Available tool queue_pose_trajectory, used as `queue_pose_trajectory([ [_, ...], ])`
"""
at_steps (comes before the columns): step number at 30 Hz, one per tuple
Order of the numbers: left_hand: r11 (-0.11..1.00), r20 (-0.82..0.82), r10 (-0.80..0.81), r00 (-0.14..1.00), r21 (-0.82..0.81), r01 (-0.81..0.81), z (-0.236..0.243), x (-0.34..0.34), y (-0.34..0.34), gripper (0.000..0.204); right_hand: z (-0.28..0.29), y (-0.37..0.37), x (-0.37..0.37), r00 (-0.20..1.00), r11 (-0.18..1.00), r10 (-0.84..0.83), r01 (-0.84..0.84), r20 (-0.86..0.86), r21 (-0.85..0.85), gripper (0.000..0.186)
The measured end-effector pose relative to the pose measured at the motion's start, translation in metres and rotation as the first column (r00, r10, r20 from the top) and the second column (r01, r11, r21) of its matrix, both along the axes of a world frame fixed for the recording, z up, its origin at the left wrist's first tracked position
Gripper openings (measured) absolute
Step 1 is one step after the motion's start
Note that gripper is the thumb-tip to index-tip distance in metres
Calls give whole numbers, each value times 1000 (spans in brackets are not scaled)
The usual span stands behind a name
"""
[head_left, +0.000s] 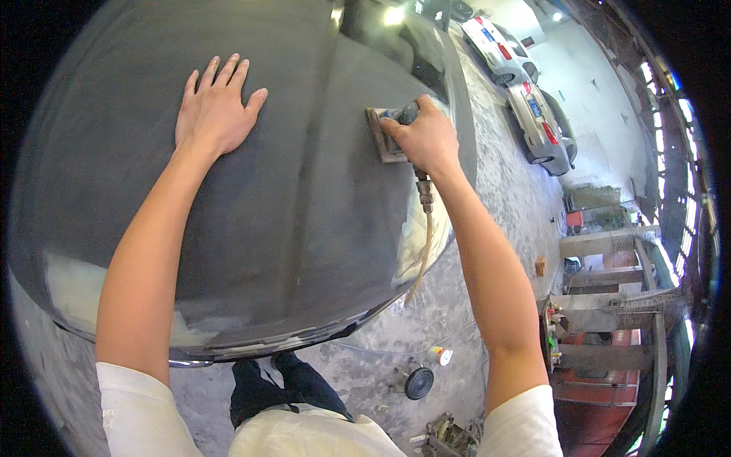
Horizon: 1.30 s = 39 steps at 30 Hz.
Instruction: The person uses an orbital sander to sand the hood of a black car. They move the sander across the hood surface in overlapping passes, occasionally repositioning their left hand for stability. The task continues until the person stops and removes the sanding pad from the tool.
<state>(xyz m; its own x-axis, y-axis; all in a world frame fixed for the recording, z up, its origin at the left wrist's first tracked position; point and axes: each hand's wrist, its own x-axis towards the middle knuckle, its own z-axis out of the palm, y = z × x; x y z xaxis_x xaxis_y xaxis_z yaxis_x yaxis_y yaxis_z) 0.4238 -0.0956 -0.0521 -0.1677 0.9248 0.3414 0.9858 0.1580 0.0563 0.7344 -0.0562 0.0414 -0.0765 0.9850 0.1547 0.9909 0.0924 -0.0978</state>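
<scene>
On matte dark panel (251,213), square-based sander (382,142)

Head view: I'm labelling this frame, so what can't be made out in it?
In the head view:
Working face of the sander: hidden against the dark panel.
Palm of the left hand: hidden by its back.
Some fingers of the right hand: hidden behind that hand.
Metal parts: cut off by the lower edge.

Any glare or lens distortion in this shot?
Head view: glare spot near the dark panel's top; head view: fisheye distortion bends edges toward the rim; head view: left hand and right hand look fairly sharp.
</scene>
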Motion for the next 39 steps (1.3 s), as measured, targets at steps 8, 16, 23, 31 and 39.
queue_pose_trajectory([
  [8, 996, 34, -11, 999, -86, 13, 8, 0, -2, 71, 19, 45, 4, 972, 972, -235, 235, 15, 1, 68],
  [16, 997, 42, -37, 998, -66, 39, 8, 1, -4, 72, -12, -69, 15, 1000, 999, 9, -7, -29, 42, 67],
  [23, 998, 80, -43, 996, -46, 47, 9, 2, -5, 73, -8, -134, -4, 984, 984, 176, -176, -32, 10, 64],
  [31, 998, 83, -60, 995, -15, 61, 3, 0, -2, 74, 10, 39, -61, 996, 995, 72, -76, 58, 63, 73],
  [39, 998, 73, -60, 995, 4, 60, 0, 0, 1, 74, 13, 68, -83, 996, 996, 43, -48, 79, 69, 79],
])
